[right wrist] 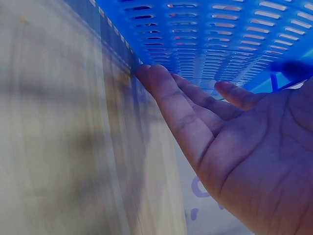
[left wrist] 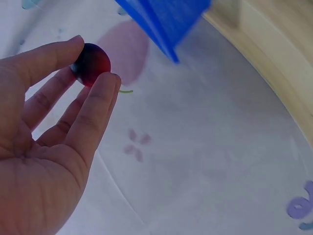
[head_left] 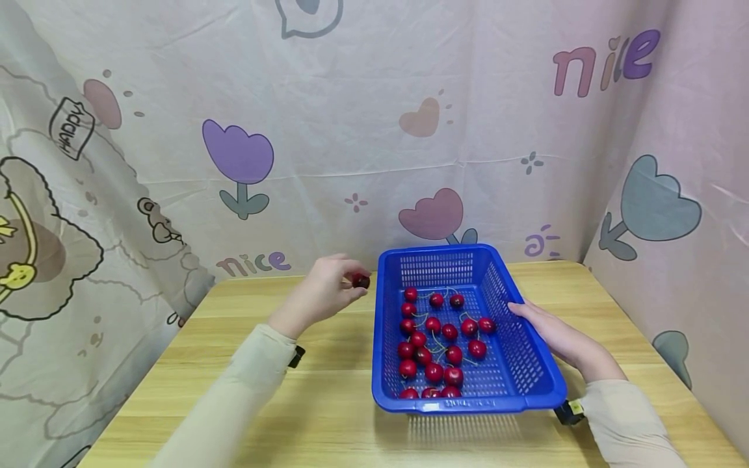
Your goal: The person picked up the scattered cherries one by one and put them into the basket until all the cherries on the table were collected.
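My left hand (head_left: 325, 290) pinches a dark red cherry (head_left: 361, 281) between thumb and fingertips, just outside the left rim of a blue plastic basket (head_left: 379, 338). In the left wrist view the cherry (left wrist: 91, 65) shows a dark side, and a short green stem (left wrist: 126, 91) pokes out past the fingers. My right hand (head_left: 550, 330) holds the basket's right side, thumb over the rim. From the right wrist, its fingers (right wrist: 178, 112) lie outside and under the slotted wall (right wrist: 195, 29). Several red cherries (head_left: 433, 372), many with stems, lie in the basket, mostly toward its left.
The basket stands on a light wooden table (head_left: 328, 403), right of its middle. Behind the table and at both sides hangs a pale printed curtain (head_left: 351, 130). Bare wood surrounds my left forearm (head_left: 246, 383).
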Motion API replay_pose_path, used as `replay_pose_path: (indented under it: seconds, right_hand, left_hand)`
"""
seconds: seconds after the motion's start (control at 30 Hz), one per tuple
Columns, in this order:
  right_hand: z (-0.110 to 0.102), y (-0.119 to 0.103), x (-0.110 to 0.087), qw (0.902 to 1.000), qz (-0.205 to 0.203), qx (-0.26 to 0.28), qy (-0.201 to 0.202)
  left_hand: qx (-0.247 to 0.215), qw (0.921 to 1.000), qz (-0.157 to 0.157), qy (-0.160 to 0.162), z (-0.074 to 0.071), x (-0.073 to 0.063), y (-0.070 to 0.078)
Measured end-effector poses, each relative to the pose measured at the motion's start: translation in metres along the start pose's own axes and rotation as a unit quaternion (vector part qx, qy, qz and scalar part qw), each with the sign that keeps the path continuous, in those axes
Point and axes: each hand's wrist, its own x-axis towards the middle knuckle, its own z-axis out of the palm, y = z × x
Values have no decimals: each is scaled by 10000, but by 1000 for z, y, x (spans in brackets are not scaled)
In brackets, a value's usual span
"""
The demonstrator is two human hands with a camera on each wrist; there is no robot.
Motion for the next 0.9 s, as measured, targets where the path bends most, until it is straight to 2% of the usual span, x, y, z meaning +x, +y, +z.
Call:
replay_pose_path:
  seconds: [0.17, 0.27, 0.43, 0.67, 0.8, 0.9]
  right_hand:
    - [0, 0, 0, 10000, -1, 12, -15]
    - [-1, 0, 0, 10000, -5, -19, -6]
    - [-1, 0, 0, 10000, -10, -41, -3]
    - [-1, 1, -1, 10000, -22, 69, -9]
    - [-1, 2, -1, 10000, -6, 86, -25]
    - [-1, 2, -1, 10000, -12, 84, -27]
  left_hand:
    - [36, 9994, 212, -265, 9, 4, 25]
    - [157, 9980, 480, -388, 15, 8, 38]
    - [358, 9934, 901, -618, 26, 16, 56]
    - [330, 9856, 1378, -925, 38, 21, 80]
    - [401, 9807, 1518, -1163, 45, 23, 92]
    - [451, 9779, 1469, -1415, 50, 25, 101]
